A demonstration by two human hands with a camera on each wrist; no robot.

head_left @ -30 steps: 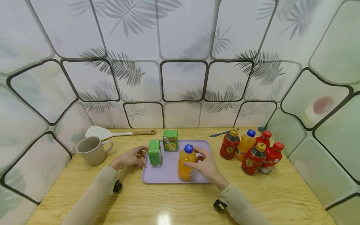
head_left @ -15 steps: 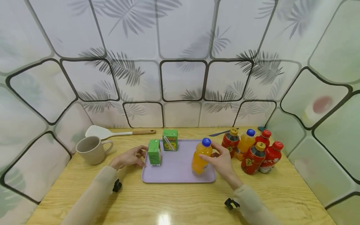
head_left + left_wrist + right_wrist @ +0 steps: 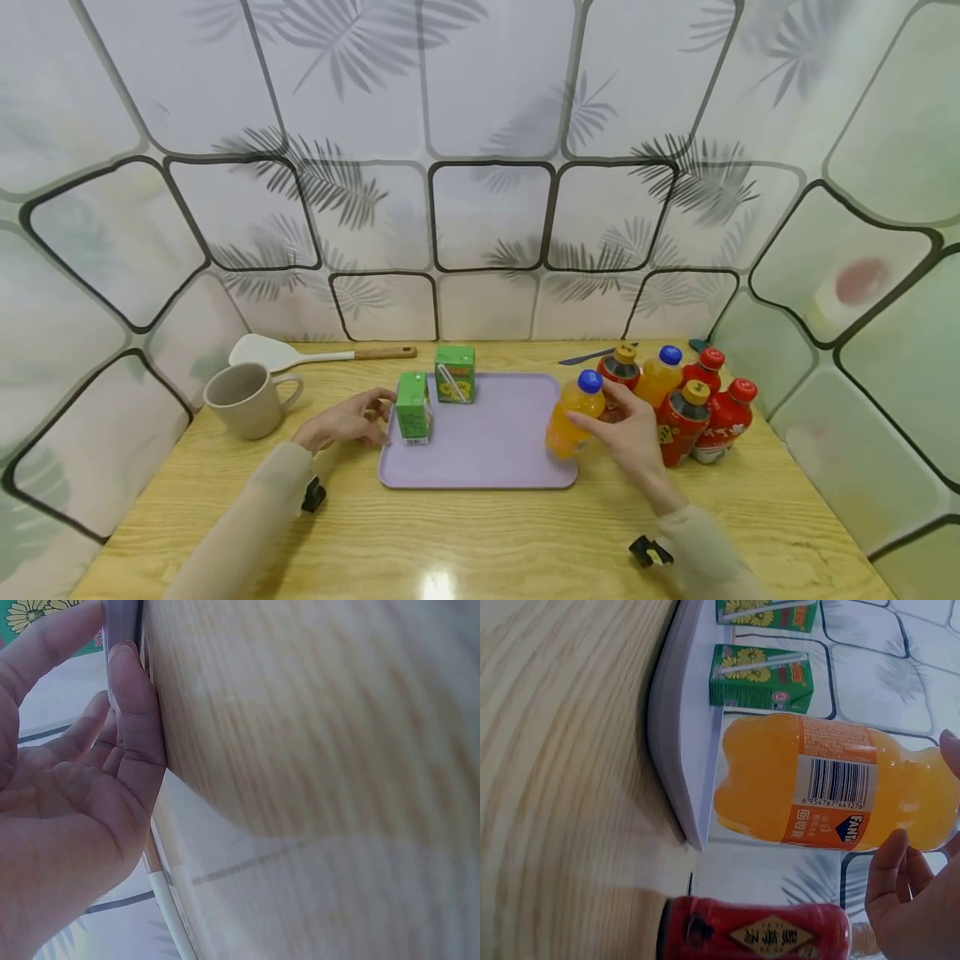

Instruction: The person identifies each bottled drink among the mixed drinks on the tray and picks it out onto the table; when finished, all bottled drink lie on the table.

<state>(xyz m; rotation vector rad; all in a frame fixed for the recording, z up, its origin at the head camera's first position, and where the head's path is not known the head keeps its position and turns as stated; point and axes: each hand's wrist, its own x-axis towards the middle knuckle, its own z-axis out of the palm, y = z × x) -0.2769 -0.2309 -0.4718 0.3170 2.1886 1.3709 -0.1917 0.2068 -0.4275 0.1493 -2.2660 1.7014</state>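
My right hand [image 3: 632, 423] grips an orange Fanta bottle [image 3: 573, 421] with a blue cap near its upper part. The bottle hangs tilted over the right edge of the lilac tray [image 3: 487, 467]; in the right wrist view its base appears just above the tray's rim. My left hand [image 3: 351, 418] rests at the tray's left edge, thumb and index finger touching the rim, as the left wrist view also shows. Two green drink cartons stand on the tray: a near carton [image 3: 413, 410] beside my left fingertips and a far carton [image 3: 455, 377] with a straw on its front.
Right of the tray several bottles stand close together: a dark drink bottle [image 3: 682, 427], another orange bottle [image 3: 660, 375] and a red bottle [image 3: 727, 417] among them. On the left are a grey mug [image 3: 243, 402] and a white spatula [image 3: 273, 354]. A blue knife [image 3: 585, 358] lies behind.
My right hand has carried the Fanta bottle rightward from over the tray's middle right to its right edge, tilting it. The left hand, cartons and tray have stayed put.
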